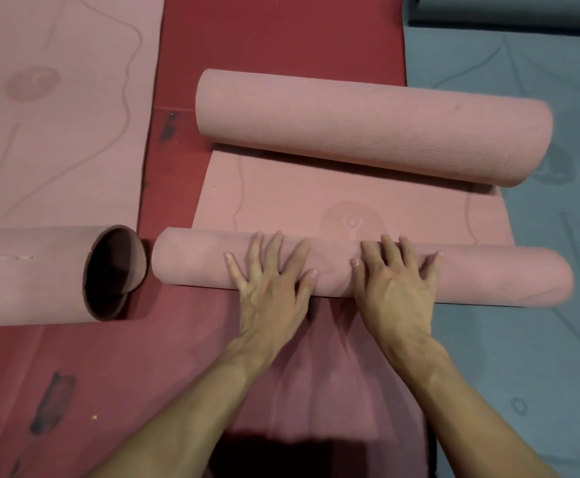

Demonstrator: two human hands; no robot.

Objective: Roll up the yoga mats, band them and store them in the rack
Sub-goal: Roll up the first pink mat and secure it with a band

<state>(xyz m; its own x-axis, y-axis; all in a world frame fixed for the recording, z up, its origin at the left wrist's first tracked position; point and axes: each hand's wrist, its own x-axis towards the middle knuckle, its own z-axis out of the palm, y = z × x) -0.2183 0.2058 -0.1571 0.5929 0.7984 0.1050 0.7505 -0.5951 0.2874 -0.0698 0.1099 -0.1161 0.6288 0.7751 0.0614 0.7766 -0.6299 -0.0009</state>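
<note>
**A:** Where is the mat being worked on?

**B:** Across the middle of the red floor [281, 36]. Its near end is wound into a slim near roll [488, 277]. A thicker far roll [367, 129] sits at the far end, and a flat stretch [281, 198] lies between them. I judge both rolls belong to one pink mat, but the join is hidden.

**A:** And the hands?

**B:** The left hand [271, 288] and right hand [399, 288] lie side by side on top of the near roll. They sit around its middle, palms down. The fingers [274, 246] are spread and straight. They press on the roll and clasp nothing.

**A:** How should this step go?

**B:** I would move the hands further apart. Both ends of the roll lie well outside the palms, so they could lag or cone out. Even pressure down and away should wind it tight and straight. The roll's right end overlaps the blue-grey mat [540, 357], so I would watch that it doesn't drag there.

**A:** Anything in the way?

**B:** The far roll blocks the path and probably needs unrolling first. On the near left, a hollow pink tube [40, 281] lies just beside the near roll's left end, very close to it. I see no band or rack here.
</note>
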